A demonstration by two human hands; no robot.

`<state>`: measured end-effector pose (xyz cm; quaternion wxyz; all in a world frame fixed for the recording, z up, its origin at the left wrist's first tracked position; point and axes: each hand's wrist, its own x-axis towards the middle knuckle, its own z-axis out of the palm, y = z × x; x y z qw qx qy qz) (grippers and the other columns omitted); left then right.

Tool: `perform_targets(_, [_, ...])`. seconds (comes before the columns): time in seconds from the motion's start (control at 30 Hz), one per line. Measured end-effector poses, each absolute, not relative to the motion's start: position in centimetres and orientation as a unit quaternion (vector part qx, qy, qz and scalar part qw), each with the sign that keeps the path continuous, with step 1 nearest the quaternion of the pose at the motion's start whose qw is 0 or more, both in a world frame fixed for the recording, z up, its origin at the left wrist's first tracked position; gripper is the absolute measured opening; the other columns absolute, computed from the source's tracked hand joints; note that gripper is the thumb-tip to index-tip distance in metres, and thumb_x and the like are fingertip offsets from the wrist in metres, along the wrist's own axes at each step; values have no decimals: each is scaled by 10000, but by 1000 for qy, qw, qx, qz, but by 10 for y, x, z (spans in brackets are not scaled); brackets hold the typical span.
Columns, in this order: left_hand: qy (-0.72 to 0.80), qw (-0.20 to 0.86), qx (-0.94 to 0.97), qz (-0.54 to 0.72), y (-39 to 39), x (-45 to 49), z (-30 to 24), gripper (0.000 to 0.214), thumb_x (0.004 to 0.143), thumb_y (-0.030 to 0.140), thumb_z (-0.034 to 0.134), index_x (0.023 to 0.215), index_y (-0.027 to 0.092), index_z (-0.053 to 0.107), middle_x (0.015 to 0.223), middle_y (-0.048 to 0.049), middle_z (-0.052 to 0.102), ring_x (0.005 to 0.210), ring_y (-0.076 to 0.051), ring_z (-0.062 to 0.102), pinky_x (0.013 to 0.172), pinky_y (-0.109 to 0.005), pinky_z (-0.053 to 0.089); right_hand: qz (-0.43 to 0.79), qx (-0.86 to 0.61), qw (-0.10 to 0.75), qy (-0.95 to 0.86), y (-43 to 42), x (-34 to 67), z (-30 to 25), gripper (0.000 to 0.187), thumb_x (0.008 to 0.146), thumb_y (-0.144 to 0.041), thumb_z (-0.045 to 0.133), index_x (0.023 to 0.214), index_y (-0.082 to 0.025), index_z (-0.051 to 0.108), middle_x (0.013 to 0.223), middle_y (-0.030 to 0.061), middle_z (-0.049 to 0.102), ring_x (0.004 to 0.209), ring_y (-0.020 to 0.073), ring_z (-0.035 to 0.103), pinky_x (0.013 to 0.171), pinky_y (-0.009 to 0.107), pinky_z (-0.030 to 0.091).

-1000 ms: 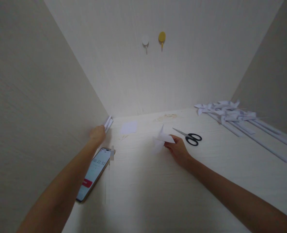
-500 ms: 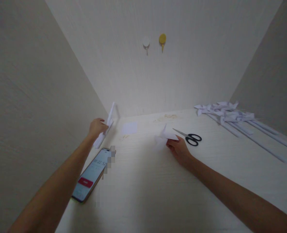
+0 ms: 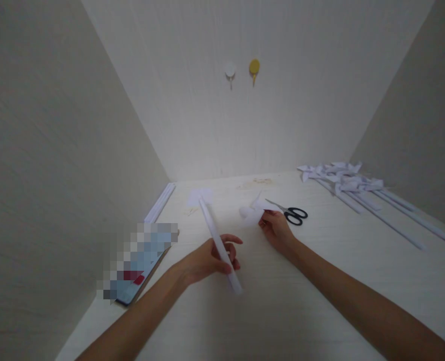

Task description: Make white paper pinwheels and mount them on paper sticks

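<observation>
Tilted over the middle of the table is a rolled white paper stick (image 3: pixel 215 233), gripped near its lower end by my left hand (image 3: pixel 213 260), the index finger stretched out beside it. My right hand (image 3: pixel 277 231) pinches a folded white paper pinwheel (image 3: pixel 254 210) by one edge; its curled blades point up and left. Just right of that hand, black-handled scissors (image 3: pixel 292 213) lie with their blades toward the back left. A flat white paper square (image 3: pixel 200 195) rests behind the stick's upper end, with thin tan bits, perhaps rubber bands (image 3: pixel 191 211), in front of it.
More paper sticks (image 3: pixel 160 203) lie along the left wall. A phone (image 3: pixel 147 265), partly pixelated, is on the left. Several finished pinwheels on sticks (image 3: pixel 361 183) are piled at the right. Small tan bands (image 3: pixel 262 181) lie at the back. White and yellow hooks (image 3: pixel 254 66) hang on the wall.
My left hand has carried one paper stick from the left wall pile to the middle, near the right hand. The right hand stays almost in place, still pinching the pinwheel.
</observation>
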<state>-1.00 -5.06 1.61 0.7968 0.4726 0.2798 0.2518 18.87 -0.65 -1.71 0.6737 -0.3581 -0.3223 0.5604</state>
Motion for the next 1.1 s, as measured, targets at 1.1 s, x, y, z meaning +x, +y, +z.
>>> perform_targets(1.1, [380, 715, 388, 440, -25, 5, 10, 483, 630, 30, 564, 1090, 165, 510, 935, -57, 581, 735, -109, 593, 569, -150, 469, 548, -364, 664, -354, -17, 182, -11, 110, 505, -119, 641, 588, -177, 600, 512, -49, 559, 456, 56, 464, 454, 186, 343])
